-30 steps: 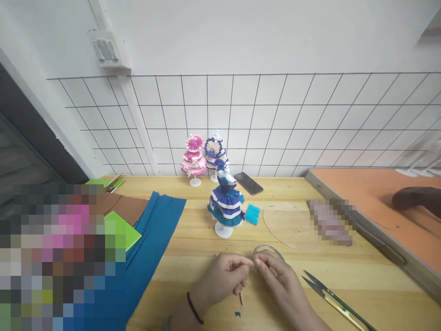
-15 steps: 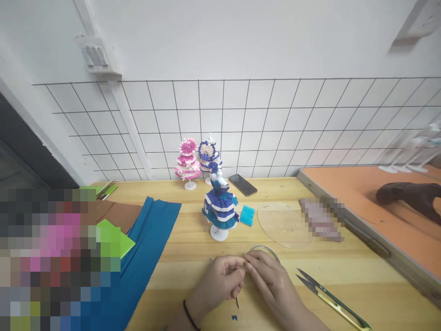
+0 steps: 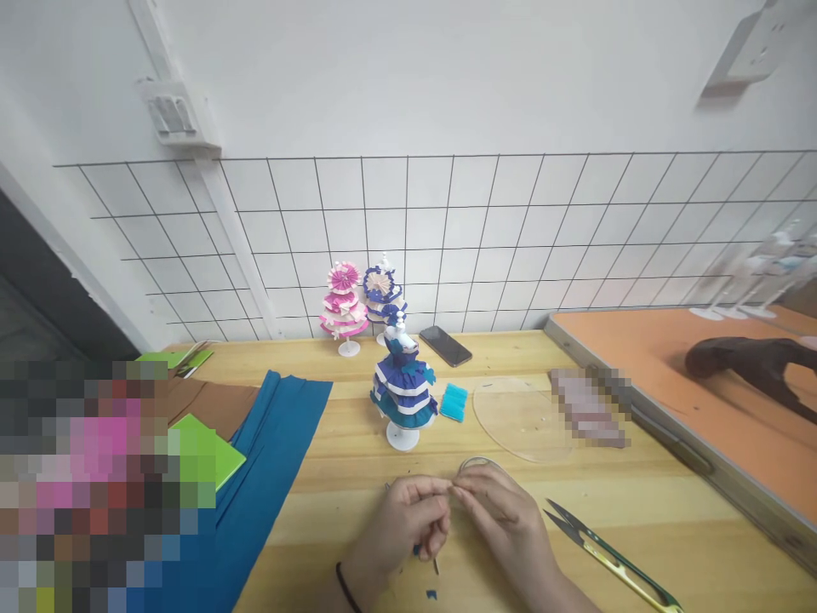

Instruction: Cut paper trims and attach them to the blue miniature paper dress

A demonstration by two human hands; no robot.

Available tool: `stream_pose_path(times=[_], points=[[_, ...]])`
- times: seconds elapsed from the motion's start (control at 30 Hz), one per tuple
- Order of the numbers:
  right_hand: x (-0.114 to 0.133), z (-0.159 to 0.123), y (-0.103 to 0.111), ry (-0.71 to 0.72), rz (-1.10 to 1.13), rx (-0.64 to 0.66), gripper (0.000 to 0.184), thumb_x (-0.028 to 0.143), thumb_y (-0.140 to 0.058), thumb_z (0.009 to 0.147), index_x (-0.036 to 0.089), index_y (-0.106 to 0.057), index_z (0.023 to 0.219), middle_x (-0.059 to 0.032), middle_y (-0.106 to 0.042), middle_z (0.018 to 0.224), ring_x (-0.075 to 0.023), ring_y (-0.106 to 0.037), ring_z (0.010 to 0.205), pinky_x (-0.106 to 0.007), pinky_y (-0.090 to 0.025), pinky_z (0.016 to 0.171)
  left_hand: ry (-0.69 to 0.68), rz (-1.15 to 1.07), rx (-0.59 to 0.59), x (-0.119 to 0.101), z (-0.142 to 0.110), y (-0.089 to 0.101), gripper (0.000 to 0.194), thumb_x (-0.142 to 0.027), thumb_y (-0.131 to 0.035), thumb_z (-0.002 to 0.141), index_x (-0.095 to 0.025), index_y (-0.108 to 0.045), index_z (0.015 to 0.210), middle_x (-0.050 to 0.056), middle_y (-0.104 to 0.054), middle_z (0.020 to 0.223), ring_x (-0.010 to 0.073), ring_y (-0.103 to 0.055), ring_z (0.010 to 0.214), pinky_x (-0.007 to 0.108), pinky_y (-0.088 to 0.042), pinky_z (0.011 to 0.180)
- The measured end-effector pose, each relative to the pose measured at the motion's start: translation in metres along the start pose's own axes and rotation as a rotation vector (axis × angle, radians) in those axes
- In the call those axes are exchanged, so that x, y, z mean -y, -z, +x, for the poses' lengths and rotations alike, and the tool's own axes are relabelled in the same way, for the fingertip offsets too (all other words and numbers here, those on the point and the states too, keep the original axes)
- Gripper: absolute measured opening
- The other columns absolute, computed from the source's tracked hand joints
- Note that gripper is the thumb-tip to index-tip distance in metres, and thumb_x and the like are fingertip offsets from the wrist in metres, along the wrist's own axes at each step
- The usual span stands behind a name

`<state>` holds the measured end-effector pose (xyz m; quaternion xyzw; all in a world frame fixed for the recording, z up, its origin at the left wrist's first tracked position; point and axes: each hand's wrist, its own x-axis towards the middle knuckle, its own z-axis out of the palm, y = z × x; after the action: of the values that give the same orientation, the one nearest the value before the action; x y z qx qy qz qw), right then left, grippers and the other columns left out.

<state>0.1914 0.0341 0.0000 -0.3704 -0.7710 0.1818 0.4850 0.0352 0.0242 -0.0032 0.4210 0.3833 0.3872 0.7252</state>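
- At the near middle of the wooden table, the left hand is curled, its index finger extended to meet the fingertips of the right hand.
- Just right of it, the right hand has thumb and index finger drawn together in a pinch; whether anything tiny sits between them, I cannot tell.
- Beneath the left hand, a thin rod and a bit of blue material show partly; whether it grips either is unclear.
- Beyond the hands, the blue tiered dress stands upright on its white stand.
- Behind the right hand, a round rim is partly hidden.
- Right of the hands lie the snips, blades apart.
- Right of the dress, a turquoise pad lies near a clear round sheet.
- Farther back are a phone and a pink dress.
- On the left, blue cloth lies spread.
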Motion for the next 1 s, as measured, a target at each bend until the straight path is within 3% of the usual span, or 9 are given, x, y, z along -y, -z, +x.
stream_pose_path(times=[0.2,0.4,0.67,0.83,1.0], points=[[0.004,-0.001,0.002,0.172,-0.047,0.067,0.014,0.010,-0.052,0.080,0.020,-0.060,0.086,-0.0057,-0.063,0.078,-0.0175,-0.058,0.074,-0.032,-0.048,0.062,0.038,-0.153,0.050,-0.008,-0.002,-0.004,0.019,-0.027,-0.058,0.069,-0.010,-0.060,0.077,-0.004,-0.049,0.051,0.0023,-0.037,0.032,0.016,-0.023,0.031],[0.005,-0.002,0.004,0.234,-0.161,0.068,0.023,0.010,-0.047,0.083,0.021,-0.058,0.099,-0.0071,-0.062,0.084,-0.0167,-0.057,0.072,-0.030,-0.046,0.060,0.057,-0.147,0.109,-0.009,-0.003,-0.002,0.012,-0.022,-0.053,0.071,-0.011,-0.056,0.065,-0.004,-0.046,0.046,0.0033,-0.036,0.031,0.017,-0.022,0.031],[0.005,0.004,0.012,0.343,-0.377,0.053,0.028,0.012,-0.041,0.085,0.020,-0.057,0.106,-0.0091,-0.062,0.083,-0.0174,-0.056,0.072,-0.030,-0.043,0.058,0.059,-0.240,0.099,-0.012,-0.006,-0.004,0.011,-0.021,-0.053,0.071,-0.011,-0.056,0.070,-0.002,-0.050,0.054,0.0022,-0.034,0.031,0.017,-0.018,0.031],[0.002,0.001,0.011,0.359,-0.462,0.147,0.029,0.010,-0.040,0.086,0.015,-0.054,0.110,-0.0121,-0.063,0.089,-0.0183,-0.054,0.072,-0.032,-0.041,0.061,0.021,-0.299,0.080,-0.016,-0.006,-0.004,0.023,-0.027,-0.049,0.076,-0.011,-0.054,0.061,-0.003,-0.044,0.047,0.0031,-0.032,0.031,0.018,-0.015,0.031],[-0.003,-0.003,0.010,0.365,-0.507,0.176,0.030,0.011,-0.036,0.088,0.016,-0.054,0.111,-0.0125,-0.063,0.094,-0.0190,-0.054,0.075,-0.033,-0.041,0.063,-0.004,-0.305,0.019,-0.016,-0.005,-0.003,0.028,-0.032,-0.047,0.080,-0.011,-0.055,0.064,-0.003,-0.045,0.044,0.0036,-0.030,0.030,0.019,-0.015,0.031]])
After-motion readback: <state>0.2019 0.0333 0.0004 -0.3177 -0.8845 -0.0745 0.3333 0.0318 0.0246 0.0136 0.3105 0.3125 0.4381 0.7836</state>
